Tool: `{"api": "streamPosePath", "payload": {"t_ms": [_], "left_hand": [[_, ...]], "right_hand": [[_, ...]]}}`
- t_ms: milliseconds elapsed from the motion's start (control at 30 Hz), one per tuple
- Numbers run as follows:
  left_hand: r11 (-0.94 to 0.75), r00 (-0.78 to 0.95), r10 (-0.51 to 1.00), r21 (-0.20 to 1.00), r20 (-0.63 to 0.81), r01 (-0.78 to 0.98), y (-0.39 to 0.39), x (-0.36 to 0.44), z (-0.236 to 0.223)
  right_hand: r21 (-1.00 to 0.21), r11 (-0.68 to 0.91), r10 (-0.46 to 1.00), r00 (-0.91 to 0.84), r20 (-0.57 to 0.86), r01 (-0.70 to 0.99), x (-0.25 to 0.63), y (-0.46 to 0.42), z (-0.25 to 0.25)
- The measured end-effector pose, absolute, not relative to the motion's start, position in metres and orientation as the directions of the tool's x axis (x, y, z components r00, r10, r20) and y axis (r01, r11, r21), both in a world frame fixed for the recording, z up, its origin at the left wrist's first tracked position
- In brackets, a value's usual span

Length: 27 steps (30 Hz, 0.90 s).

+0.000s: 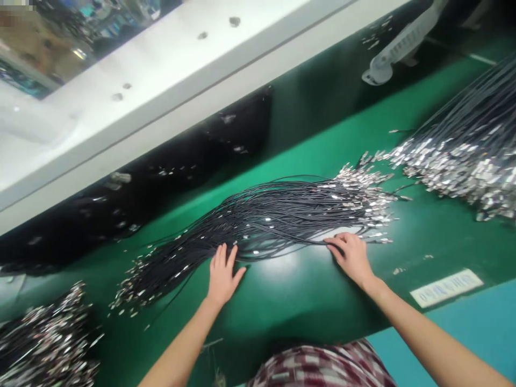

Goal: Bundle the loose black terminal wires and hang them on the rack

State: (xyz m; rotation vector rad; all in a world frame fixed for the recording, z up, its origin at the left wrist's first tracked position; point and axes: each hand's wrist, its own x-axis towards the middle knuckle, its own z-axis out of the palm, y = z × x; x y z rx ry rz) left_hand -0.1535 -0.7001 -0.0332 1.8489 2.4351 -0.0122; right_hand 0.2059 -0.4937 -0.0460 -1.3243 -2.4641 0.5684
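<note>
A long bundle of thin black cables [282,207] with shiny metal end pieces [368,193] lies across the green table in front of me. My left hand [223,274] rests at the near side of the bundle, fingers stretched out and thumb apart, its fingertips touching the cables. Farther right, my right hand [350,255] pinches a few black cables between thumb and fingers, close to the metal-tipped end. How many cables are in that pinch I cannot tell.
Another heap of black cables [475,156] with metal ends lies at the right, a further heap [48,338] at the lower left. A white label strip [446,287] sits on the green tabletop [290,301]. Beyond stand a white ledge [181,80] and a pale grey tool-like object [399,48].
</note>
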Motion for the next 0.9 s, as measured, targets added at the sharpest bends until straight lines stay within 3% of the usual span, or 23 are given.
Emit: {"api": "streamPosePath", "payload": {"t_ms": [133, 300, 400, 600, 700, 767, 900], "left_hand": [[0.295, -0.288, 0.950, 0.049, -0.118, 0.954, -0.739, -0.123, -0.033], [0.239, -0.227, 0.969, 0.143, -0.094, 0.960, -0.700, -0.157, -0.010], [0.228, -0.224, 0.973, 0.123, -0.050, 0.966, -0.654, -0.191, -0.004], [0.168, -0.156, 0.960, 0.031, -0.234, 0.985, -0.591, -0.212, 0.000], [0.113, -0.111, 0.961, -0.006, -0.255, 0.994, -0.599, -0.208, 0.009], [0.101, -0.101, 0.977, -0.011, -0.188, 0.995, -0.618, -0.204, 0.013], [0.112, -0.110, 0.990, 0.024, -0.089, 0.993, -0.670, -0.187, 0.012]], "right_hand": [[-0.373, 0.658, 0.730, -0.676, 0.101, 0.654, 0.241, -0.478, -0.042], [-0.251, 0.553, 0.833, -0.538, 0.132, 0.795, 0.256, -0.468, -0.037], [-0.305, 0.609, 0.786, -0.610, 0.104, 0.732, 0.228, -0.478, -0.037], [-0.337, 0.663, 0.696, -0.716, -0.049, 0.668, 0.180, -0.489, -0.031], [-0.309, 0.763, 0.582, -0.812, -0.053, 0.567, 0.191, -0.491, -0.018], [-0.323, 0.803, 0.520, -0.854, -0.026, 0.500, 0.206, -0.495, -0.013], [-0.365, 0.813, 0.518, -0.849, 0.099, 0.453, 0.230, -0.503, -0.018]]}}
